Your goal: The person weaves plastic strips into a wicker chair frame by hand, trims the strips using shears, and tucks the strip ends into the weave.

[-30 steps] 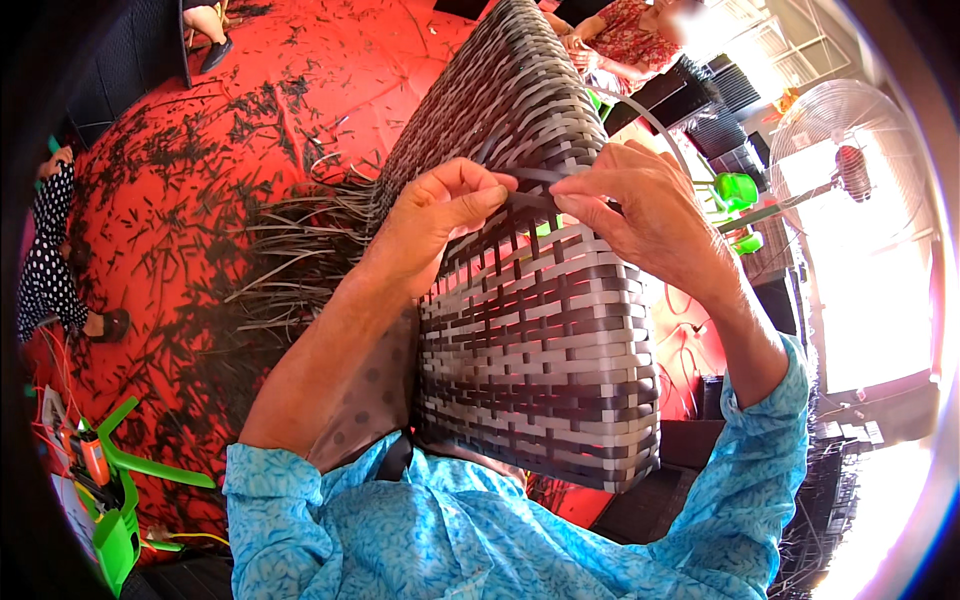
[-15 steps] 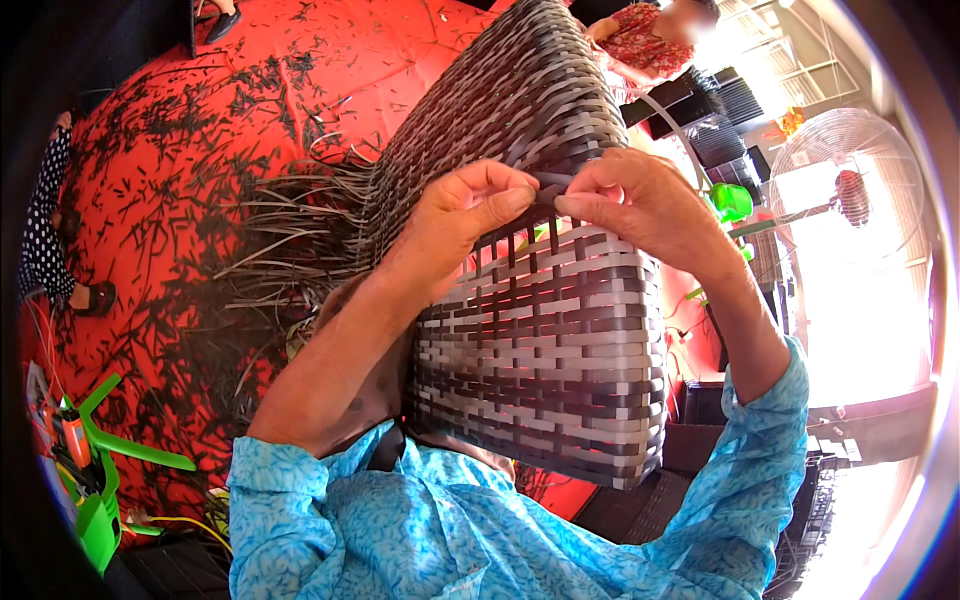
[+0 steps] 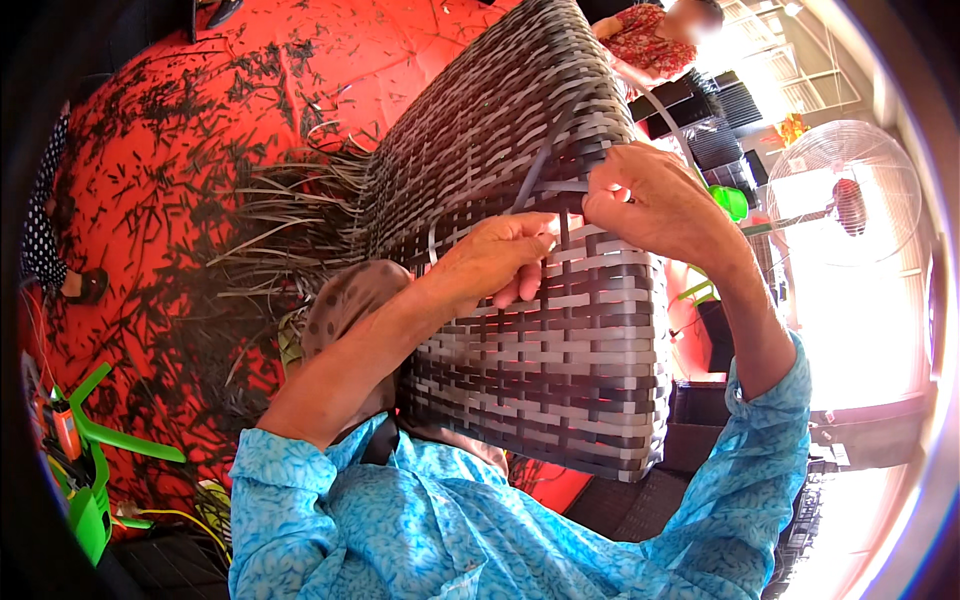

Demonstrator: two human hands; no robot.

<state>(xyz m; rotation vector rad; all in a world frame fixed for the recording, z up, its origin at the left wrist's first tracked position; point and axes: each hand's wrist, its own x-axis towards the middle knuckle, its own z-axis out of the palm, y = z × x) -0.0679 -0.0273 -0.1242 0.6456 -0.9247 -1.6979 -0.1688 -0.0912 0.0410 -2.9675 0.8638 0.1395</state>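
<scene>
A woven basket-like piece [image 3: 560, 345] in dark brown and grey flat strips stands in front of me, leaning against my lap. At its upper edge my right hand [image 3: 655, 205] is closed, its curled fingers on a flat dark weaving strip [image 3: 562, 187]. The strip makes a loose loop over the woven side. Lower and to the left, my left hand [image 3: 497, 262] bends its fingers together against the open uprights of the weave. What its fingertips hold is hidden. Long loose strip ends [image 3: 290, 205] fan out from the left side of the piece.
Dark strip scraps [image 3: 200, 150] litter the red floor covering. A green-legged stand [image 3: 125, 440] with tools is at lower left. A large fan [image 3: 845, 195] stands at right, near a green object [image 3: 728, 202]. Another person [image 3: 645, 40] is at the far top; a dotted garment shows at left.
My hands have moved apart; the left went down and slightly right, from the upper edge onto the open weave. A strip loop now shows above them. The right hand stays by the corner.
</scene>
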